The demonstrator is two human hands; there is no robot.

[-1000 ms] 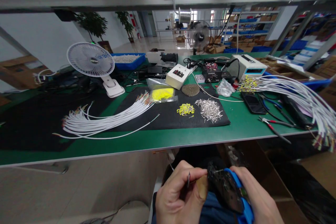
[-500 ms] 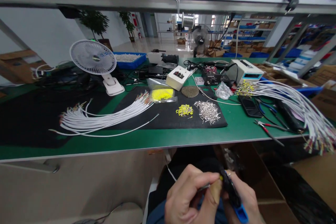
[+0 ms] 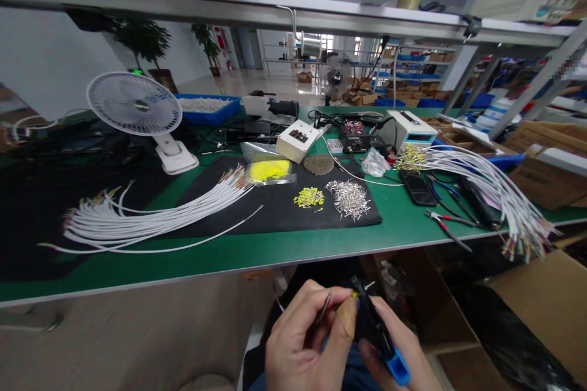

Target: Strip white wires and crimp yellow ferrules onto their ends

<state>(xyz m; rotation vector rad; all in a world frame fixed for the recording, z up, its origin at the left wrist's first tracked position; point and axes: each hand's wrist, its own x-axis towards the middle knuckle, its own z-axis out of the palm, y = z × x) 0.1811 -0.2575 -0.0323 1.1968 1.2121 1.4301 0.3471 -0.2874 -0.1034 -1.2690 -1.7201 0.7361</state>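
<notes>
Two hands [image 3: 305, 342] [image 3: 406, 335], yellow terminal [image 3: 355, 295] now visible

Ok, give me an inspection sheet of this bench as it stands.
Surface: green tabletop bearing a flat black mat.
Job's things: black hand tool with blue grips; tiny yellow piece at its head; pile of yellow-ended metal pieces and pile of silver metal pins on the mat.
Clutter: clear plastic bag of yellow pieces, red-handled pliers, white desk fan.
Hands: left hand pinches at the yellow piece; right hand grips the tool.
Cables: left bundle of white cables, partly on the mat; right bundle of white cables, overhanging the front edge.
Surroundings: overhead shelf; open cardboard box below right.
</notes>
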